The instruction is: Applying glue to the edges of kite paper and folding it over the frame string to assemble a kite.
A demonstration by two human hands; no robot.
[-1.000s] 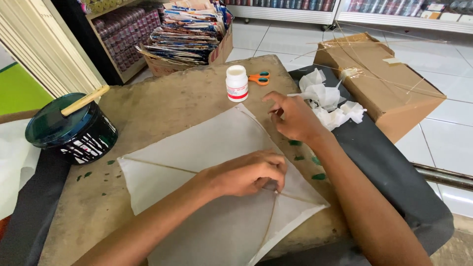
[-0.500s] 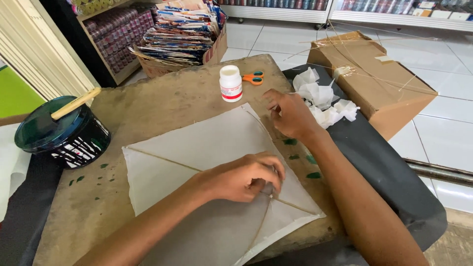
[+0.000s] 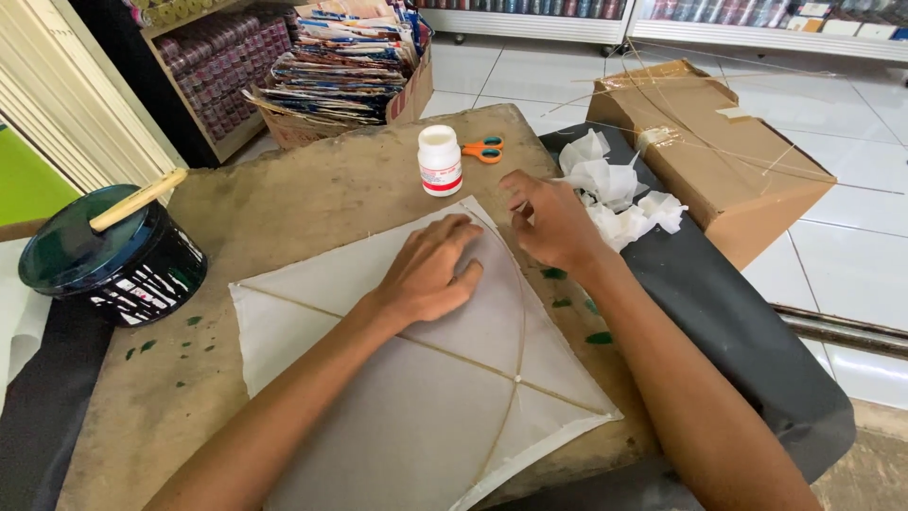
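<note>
A white paper kite [image 3: 416, 388] with thin bamboo sticks crossed over it lies flat on a worn wooden table [image 3: 284, 208]. My left hand [image 3: 430, 270] rests palm down on the kite's upper half, fingers spread and pointing to its top corner. My right hand [image 3: 549, 220] hovers at the kite's upper right edge, fingers curled beside the bowed stick; whether it pinches something I cannot tell. A small white glue bottle [image 3: 440, 161] with a red label stands just beyond the top corner.
Orange-handled scissors [image 3: 484, 149] lie behind the bottle. Crumpled white paper scraps [image 3: 615, 194] sit on a black sheet [image 3: 719, 331] at right, next to a cardboard box [image 3: 709, 142]. A dark round tin [image 3: 104, 260] with a wooden stick stands at left. A box of stacked papers [image 3: 340, 66] sits behind.
My left hand has slid from the kite's centre, where the sticks cross, up toward its top corner. My right hand stays by the upper right edge. The view has shifted slightly.
</note>
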